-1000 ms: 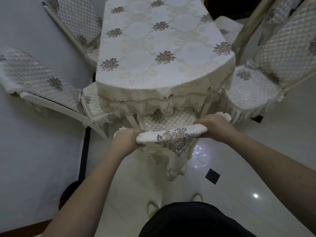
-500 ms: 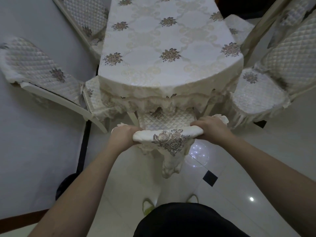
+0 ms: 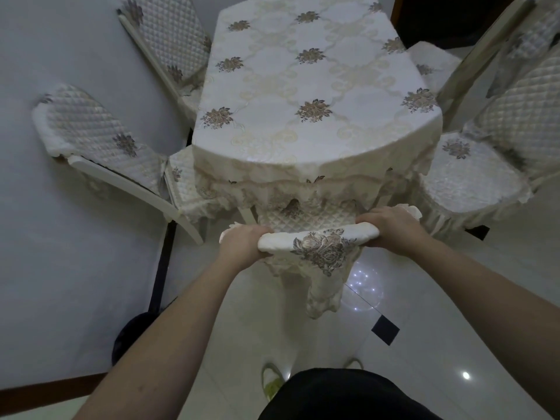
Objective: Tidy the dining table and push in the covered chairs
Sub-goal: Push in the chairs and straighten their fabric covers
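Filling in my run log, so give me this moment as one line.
step: pushing in near chair | left hand: grips top rail | right hand: grips top rail | seat: partly under dining table

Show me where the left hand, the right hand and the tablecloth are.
left hand [image 3: 245, 244], head view, back of the hand
right hand [image 3: 391, 227], head view, back of the hand
tablecloth [image 3: 306, 86], head view, flat top

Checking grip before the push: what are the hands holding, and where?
Both hands, left and right, grip the covered chair by the top of its backrest, one at each end.
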A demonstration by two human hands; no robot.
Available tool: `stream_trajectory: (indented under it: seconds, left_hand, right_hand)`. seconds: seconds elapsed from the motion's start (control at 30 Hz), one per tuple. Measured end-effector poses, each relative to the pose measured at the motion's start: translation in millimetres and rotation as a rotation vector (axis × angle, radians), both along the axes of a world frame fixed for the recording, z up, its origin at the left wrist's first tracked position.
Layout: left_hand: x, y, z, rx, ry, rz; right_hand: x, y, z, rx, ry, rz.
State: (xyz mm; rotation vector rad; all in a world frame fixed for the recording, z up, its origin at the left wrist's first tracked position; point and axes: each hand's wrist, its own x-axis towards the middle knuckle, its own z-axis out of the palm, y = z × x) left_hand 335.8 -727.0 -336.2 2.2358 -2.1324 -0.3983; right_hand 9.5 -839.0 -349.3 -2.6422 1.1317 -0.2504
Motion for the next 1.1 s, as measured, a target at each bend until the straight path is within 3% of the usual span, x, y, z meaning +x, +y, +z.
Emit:
stream_trajectory:
  seconds: [0.23, 0.57, 0.87, 1.1]
  left_hand:
    - [1, -6, 3, 0.087, 0.03, -0.002]
    - [-2, -5, 3, 0.087, -0.017, 0.023]
    - [-4, -9, 2, 0.102, -0.119, 0.026]
    - [-15, -12, 3, 0.098, -0.119, 0.025]
  right_hand:
    - [7, 0, 0, 0.03, 0.138, -0.06]
    - [9, 8, 8, 0.067, 0.174, -0.062]
    - [2, 9, -6, 0.005, 0.038, -0.071]
    - [-3, 0, 3, 0.035, 0.052, -0.047]
